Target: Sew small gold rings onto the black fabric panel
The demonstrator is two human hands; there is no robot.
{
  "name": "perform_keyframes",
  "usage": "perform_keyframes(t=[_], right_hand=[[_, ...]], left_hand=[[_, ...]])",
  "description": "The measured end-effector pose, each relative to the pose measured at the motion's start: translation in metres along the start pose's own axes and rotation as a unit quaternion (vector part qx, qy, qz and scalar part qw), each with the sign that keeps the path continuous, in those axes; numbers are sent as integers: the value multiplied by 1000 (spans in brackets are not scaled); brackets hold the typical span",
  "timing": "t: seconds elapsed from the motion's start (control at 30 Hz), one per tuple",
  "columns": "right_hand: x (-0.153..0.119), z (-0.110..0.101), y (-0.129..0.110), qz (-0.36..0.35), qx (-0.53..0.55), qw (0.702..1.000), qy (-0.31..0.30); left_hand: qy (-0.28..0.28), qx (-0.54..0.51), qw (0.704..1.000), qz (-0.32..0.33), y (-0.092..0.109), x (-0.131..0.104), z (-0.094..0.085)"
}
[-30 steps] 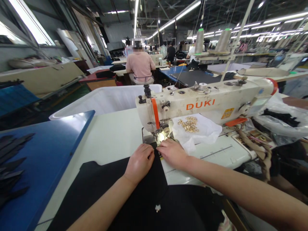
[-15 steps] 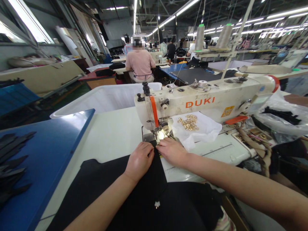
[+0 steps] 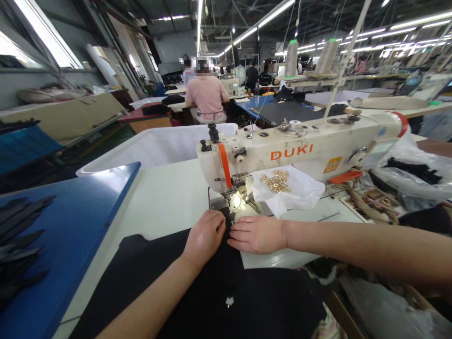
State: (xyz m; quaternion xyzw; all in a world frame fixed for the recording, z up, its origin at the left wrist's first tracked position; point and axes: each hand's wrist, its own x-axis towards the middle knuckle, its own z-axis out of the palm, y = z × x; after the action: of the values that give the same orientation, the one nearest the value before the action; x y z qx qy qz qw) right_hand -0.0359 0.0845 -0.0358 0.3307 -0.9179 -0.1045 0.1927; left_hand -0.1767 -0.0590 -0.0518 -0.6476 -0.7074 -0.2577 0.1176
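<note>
A large piece of black fabric (image 3: 151, 263) lies over the white machine bed, its narrow upper end reaching the presser foot of the sewing machine (image 3: 296, 153). My left hand (image 3: 206, 236) is closed, its curled fingers gripping the fabric just in front of the needle area. On the right edge of the same piece, my right hand (image 3: 257, 234) lies flat with its fingers stretched out, pressing the cloth from above. The lit needle plate (image 3: 238, 202) shows just beyond both hands. A small white bit (image 3: 230, 302) sits on the fabric lower down.
Gold metal rings (image 3: 277, 181) rest on a white cloth (image 3: 303, 190) under the machine arm. Black strips (image 3: 21, 221) lie on a blue table (image 3: 88, 207) at left. Behind the machine is a white bin (image 3: 151, 146). A person in pink (image 3: 207, 96) sits farther off.
My right hand has moved back from the needle area toward me and flattened onto the fabric edge. My left hand stays almost where it was.
</note>
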Motion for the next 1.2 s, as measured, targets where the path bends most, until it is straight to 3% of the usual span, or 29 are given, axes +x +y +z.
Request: perform_keyframes(t=[0.23,0.5,0.6,0.8,0.97,1.2], right_hand=[[-7,-8,-4,-34,17,999,-7],[3,-4,3,-121,6,989,85],[6,1,-3,-76,8,993,88],[12,6,-21,129,71,989,-29],[12,3,-23,135,117,983,-46],[10,6,-24,152,129,980,-25]], left_hand=[[6,-2,1000,-5,0,-1,0],[-9,0,1000,-9,0,0,-3],[-15,0,1000,-9,1,0,-3],[-19,15,999,38,-3,-2,-5],[-106,70,988,89,-8,2,-13],[-217,146,963,69,-3,12,-17]])
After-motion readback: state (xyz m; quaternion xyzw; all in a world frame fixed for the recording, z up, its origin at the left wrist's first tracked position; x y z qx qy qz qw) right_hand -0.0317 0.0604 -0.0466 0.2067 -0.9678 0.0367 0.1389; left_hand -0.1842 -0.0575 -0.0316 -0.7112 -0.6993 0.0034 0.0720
